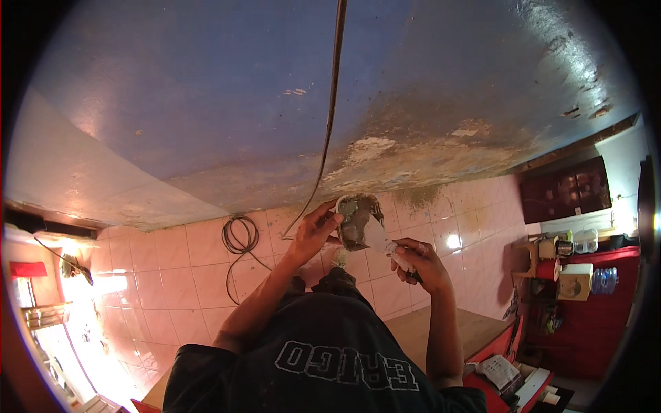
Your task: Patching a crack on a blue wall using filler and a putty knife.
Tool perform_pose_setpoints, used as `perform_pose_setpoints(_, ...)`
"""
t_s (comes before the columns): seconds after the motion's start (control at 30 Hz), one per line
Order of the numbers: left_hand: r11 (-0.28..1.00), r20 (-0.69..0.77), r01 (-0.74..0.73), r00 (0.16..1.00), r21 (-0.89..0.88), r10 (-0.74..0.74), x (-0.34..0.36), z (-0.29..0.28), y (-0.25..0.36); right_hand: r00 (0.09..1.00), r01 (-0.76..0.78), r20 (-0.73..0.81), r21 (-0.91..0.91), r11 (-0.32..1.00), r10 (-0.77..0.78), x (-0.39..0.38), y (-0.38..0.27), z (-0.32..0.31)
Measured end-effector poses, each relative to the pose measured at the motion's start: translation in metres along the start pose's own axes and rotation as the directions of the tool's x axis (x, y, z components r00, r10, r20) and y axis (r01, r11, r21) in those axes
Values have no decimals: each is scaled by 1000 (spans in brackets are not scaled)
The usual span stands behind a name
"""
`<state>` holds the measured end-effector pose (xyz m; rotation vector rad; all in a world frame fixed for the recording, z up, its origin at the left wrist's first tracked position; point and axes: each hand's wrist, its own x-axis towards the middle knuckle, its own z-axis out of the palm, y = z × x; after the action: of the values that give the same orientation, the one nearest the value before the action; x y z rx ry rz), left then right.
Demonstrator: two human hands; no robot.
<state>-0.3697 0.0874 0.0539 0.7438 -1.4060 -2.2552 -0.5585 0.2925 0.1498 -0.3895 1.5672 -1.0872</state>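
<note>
My left hand is closed around a small tub smeared with grey-brown paste, holding it tilted in front of my body. My right hand grips a scraper by its handle, which is caked with white material. The scraper's pale, coated blade reaches into or across the right part of the tub; whether it touches the paste I cannot tell. Just beyond both hands rises a blue wall with a stained, peeling lower band. My feet show partly below the tub.
A black cable hangs along the wall; a coiled cable lies on pink tiles. A brown tabletop is behind me. At right stand a dark cabinet, stacked household items and a water jug. A bright doorway is at left.
</note>
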Motion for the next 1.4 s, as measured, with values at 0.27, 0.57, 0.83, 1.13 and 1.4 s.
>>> perform_pose_setpoints(0.27, 998, -101, -4, 995, -59, -2, 15, 19, 14, 966, 248, 35, 163, 955, -256, -3, -41, -43)
perform_pose_setpoints(0.57, 938, 12, -71, 997, -339, 79, 39, 72, 47, 545, 829, -23, -138, 542, -838, -75, -256, -80)
perform_pose_setpoints(0.83, 903, -103, -164, 986, -398, 134, 54, 91, 33, -207, 22, 733, -659, -752, -648, -112, -479, -66)
perform_pose_setpoints(1.13, 864, -257, -205, 962, -460, 91, 80, 95, 8, -87, -394, 953, -301, -869, -290, -107, -555, -71)
perform_pose_setpoints(1.4, 869, -293, -215, 952, -445, 86, 108, 103, -4, 44, -444, 983, -143, -884, -181, -122, -588, -65)
